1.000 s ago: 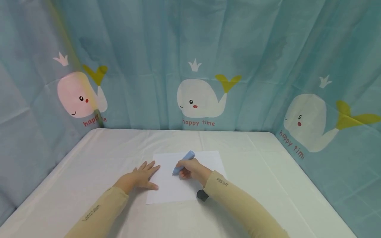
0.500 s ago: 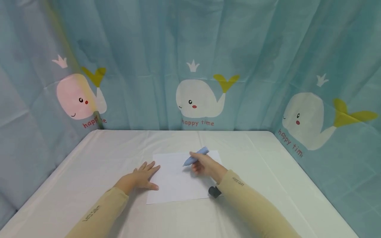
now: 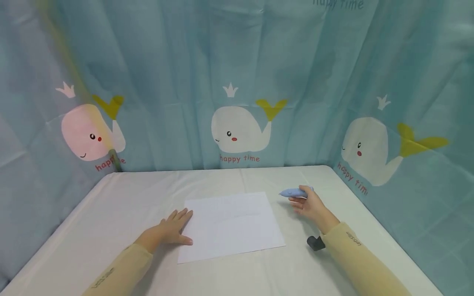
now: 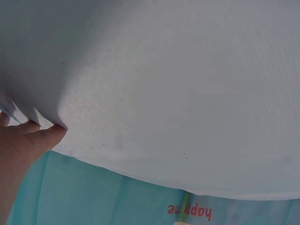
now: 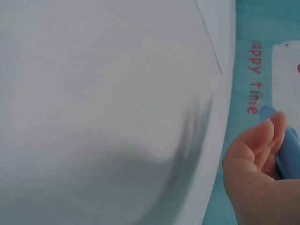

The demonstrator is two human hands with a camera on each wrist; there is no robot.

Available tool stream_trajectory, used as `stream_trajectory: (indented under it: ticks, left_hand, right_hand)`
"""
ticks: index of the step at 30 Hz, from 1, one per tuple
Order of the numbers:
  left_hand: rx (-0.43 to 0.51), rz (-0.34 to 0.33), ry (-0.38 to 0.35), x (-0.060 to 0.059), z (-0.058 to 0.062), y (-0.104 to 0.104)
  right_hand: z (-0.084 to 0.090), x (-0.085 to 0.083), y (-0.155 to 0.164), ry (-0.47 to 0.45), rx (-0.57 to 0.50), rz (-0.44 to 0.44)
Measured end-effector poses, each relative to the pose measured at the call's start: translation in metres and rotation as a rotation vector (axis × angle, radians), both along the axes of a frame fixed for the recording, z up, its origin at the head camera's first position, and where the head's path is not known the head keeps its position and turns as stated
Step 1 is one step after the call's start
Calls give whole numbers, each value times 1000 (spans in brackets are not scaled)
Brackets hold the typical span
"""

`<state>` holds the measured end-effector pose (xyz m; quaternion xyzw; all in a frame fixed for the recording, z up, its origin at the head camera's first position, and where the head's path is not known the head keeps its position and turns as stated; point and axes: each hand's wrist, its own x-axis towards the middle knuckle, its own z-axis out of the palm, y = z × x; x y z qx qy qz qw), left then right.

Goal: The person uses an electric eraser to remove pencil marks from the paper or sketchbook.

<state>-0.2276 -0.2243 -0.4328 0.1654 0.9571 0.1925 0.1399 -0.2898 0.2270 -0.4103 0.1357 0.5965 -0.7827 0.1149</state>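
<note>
A white sheet of paper (image 3: 229,234) lies flat on the white table. My left hand (image 3: 172,229) rests at its left edge with fingers spread; the left wrist view catches only part of that hand (image 4: 26,145) on the white surface. My right hand (image 3: 309,204) pinches a thick light-blue pen (image 3: 294,192) above the table, right of the paper. The pen lies nearly level, its narrow tip pointing left. In the right wrist view the blue pen (image 5: 289,157) is partly hidden behind thumb and fingers. A faint line crosses the upper part of the paper.
The white-covered table (image 3: 222,279) ends at a teal curtain (image 3: 177,135) printed with whales, which also hangs along both sides. A small black object (image 3: 315,243) sits at the right sleeve's cuff.
My right hand has lifted the pen off the paper and carried it right, beyond the paper's edge. The pen has swung to nearly level. My left hand stays on the paper; the view has shifted slightly.
</note>
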Motion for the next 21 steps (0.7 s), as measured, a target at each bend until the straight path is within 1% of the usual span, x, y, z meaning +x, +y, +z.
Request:
stream_trajectory:
  ticks: [3, 4, 7, 11, 14, 17, 21]
  left_hand:
    - [36, 2, 5, -1, -3, 1]
    - [40, 4, 8, -1, -2, 1]
    - [42, -6, 40, -2, -1, 2]
    - [15, -29, 100, -3, 2, 2]
    - [-17, -26, 129, -3, 1, 4]
    - [-20, -12, 122, -2, -2, 4]
    - [-18, -7, 93, 7, -4, 3]
  right_hand:
    - [-4, 8, 12, -14, -26, -33]
    - [-6, 11, 14, -21, -20, -40]
    - [-9, 16, 18, -32, -37, -54]
    - [-9, 16, 20, -28, -73, -54]
    - [-7, 15, 21, -31, -83, -43]
    - [-5, 13, 17, -36, -83, -29]
    - [-12, 11, 0, -38, -98, 19]
